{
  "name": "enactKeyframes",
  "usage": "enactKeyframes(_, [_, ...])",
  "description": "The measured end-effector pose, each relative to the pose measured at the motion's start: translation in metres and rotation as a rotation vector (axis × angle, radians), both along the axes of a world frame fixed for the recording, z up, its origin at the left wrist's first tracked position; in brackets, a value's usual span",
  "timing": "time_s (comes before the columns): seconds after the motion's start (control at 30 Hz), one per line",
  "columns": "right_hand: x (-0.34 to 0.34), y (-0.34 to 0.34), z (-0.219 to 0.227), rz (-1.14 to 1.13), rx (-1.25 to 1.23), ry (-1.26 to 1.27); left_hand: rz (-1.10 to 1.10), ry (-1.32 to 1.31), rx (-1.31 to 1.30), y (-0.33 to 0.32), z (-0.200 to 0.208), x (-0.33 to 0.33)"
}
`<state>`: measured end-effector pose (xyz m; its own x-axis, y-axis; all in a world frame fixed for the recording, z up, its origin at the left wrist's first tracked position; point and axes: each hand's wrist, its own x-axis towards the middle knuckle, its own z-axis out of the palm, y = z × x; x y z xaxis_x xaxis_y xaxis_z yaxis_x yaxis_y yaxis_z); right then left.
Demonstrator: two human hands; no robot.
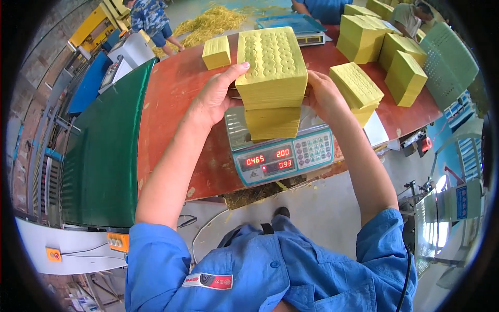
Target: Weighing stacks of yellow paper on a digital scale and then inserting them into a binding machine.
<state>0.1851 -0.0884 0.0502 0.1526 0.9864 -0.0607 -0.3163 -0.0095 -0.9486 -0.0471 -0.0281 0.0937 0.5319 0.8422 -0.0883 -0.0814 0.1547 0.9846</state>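
Between my two hands is a thick stack of yellow paper (pixel 273 62) with rows of curved punch marks on top. My left hand (pixel 214 96) grips its left side, thumb up near the top edge. My right hand (pixel 325 96) closes on the opposite side, its fingertips partly hidden behind the paper. Directly beneath is a second yellow paper stack (pixel 273 124) on a digital weighing scale (pixel 283 158) with lit red digits and a keypad. Whether the upper stack rests on the lower one or is held just above it, I cannot tell.
Another punched yellow stack (pixel 356 86) stands right of the scale, and a small yellow block (pixel 216 52) lies at the far left of the red tabletop (pixel 171 114). Several taller stacks (pixel 405 78) fill the right back. A second scale (pixel 306 37) and other people are beyond. Green sheeting (pixel 104 156) borders the left.
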Motion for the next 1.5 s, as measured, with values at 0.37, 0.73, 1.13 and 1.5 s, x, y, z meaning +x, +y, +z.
enactKeyframes(0.37, [0.008, 0.005, -0.001, 0.018, 0.014, -0.101, -0.122, 0.306, 0.116, 0.014, -0.004, -0.008])
enactKeyframes(0.73, [-0.007, 0.001, -0.004, -0.107, 0.016, -0.192, -0.083, 0.256, 0.147, 0.015, -0.011, -0.011])
enactKeyframes(1.13, [-0.019, -0.010, -0.001, -0.234, -0.070, -0.339, -0.065, 0.259, 0.151, 0.016, -0.020, -0.011])
enactKeyframes(1.5, [-0.032, 0.016, -0.044, -0.230, 0.036, 0.190, 0.075, -0.331, -0.011, 0.023, -0.105, 0.020])
